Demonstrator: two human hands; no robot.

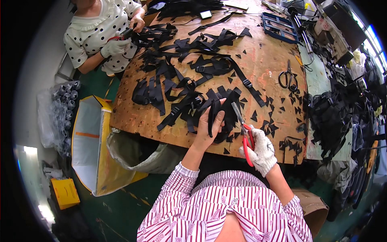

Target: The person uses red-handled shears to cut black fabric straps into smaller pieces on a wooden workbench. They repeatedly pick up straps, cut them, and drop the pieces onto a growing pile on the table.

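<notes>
My bare left hand (210,123) is closed around a black webbing strap (213,117) at the near edge of the wooden table. More black strap ends fan out just beyond its fingers. In my right hand (262,152), which wears a white glove, are red-handled pliers (247,139), gripped by the handles. Their metal jaws point up and away, close to the right side of the strap bundle (229,105) without clearly touching it. Small black triangular offcuts (254,116) lie about the tool.
Buckled black straps (213,66) cover the table's middle. Black-handled scissors (288,78) and a blue tray (280,27) lie right. Across the left corner, a person (98,34) with one gloved hand holds a red-handled tool. A yellow-edged bin (86,139) and an open sack (133,155) stand front left.
</notes>
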